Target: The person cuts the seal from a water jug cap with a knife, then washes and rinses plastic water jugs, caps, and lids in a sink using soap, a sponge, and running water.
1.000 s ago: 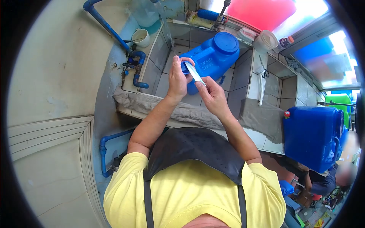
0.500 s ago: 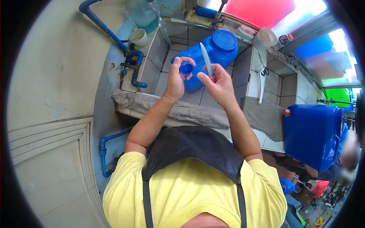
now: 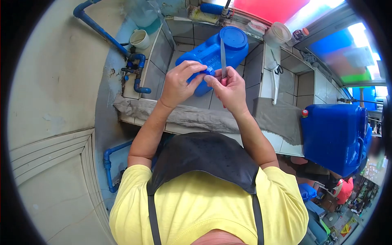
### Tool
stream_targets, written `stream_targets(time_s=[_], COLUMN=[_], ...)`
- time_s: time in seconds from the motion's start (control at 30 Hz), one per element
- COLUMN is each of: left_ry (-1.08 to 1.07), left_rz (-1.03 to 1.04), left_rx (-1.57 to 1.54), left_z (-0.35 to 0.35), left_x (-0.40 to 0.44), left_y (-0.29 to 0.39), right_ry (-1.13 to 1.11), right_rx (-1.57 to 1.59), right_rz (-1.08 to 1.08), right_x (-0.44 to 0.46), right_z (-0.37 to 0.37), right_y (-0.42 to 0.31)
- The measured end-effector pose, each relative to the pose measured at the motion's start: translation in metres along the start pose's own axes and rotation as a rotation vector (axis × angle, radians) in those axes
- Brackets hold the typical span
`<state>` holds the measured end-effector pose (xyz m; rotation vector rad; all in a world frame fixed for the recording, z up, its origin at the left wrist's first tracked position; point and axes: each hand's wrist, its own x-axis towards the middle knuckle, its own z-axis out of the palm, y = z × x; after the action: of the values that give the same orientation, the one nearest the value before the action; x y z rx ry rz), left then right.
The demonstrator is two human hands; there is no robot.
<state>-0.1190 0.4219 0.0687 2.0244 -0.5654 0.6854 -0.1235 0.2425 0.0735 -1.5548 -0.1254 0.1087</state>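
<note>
My left hand (image 3: 182, 83) grips a small blue cap (image 3: 209, 71) between thumb and fingers. My right hand (image 3: 229, 89) holds a knife (image 3: 223, 55) by its lower end, blade pointing up and away from me, and its thumb touches the cap as well. Under and beyond both hands, a large blue jug (image 3: 210, 51) with a round blue lid (image 3: 234, 38) lies tilted in the tiled basin (image 3: 160, 55).
A grey cloth (image 3: 179, 116) drapes the basin's front edge. Blue pipes (image 3: 140, 73) and a white cup (image 3: 140, 39) are at the left. Scissors (image 3: 278, 69), a white-handled tool (image 3: 275, 87) and a large blue container (image 3: 332, 136) are on the right.
My right hand has brought the knife from the cap to upright, then moved in to touch the cap. My left hand has turned over the cap. The view has shifted slightly.
</note>
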Motion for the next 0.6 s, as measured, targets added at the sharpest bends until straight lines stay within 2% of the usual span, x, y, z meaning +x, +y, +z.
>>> stream_targets(time_s=[0.03,0.13,0.2,0.37,0.47,0.53,0.6], left_ry=[-0.021,-0.050,-0.065,-0.133,-0.120,-0.137,-0.147], left_rz=[0.057,0.095,0.132,0.141,0.041,0.136,0.150], left_rx=[0.093,0.108,0.102,0.107,0.097,0.221,0.218], left_z=[-0.002,-0.002,-0.003,-0.004,0.000,-0.001,-0.001], left_x=[0.001,0.001,0.004,0.008,0.010,0.014,0.017], left_y=[0.000,0.000,0.001,0.009,0.015,0.020,0.018], right_ry=[-0.003,0.020,0.081,0.163,0.198,0.208,0.195], right_rx=[-0.001,-0.180,-0.336,-0.403,-0.474,-0.499,-0.546], right_rz=[0.002,-0.095,-0.231,-0.246,-0.274,-0.289,-0.328], right_x=[-0.001,-0.002,-0.004,-0.008,-0.008,-0.007,-0.005], right_z=[-0.001,-0.003,-0.006,-0.004,-0.003,-0.004,-0.005], right_y=[0.004,0.015,0.012,0.001,0.000,0.001,0.005])
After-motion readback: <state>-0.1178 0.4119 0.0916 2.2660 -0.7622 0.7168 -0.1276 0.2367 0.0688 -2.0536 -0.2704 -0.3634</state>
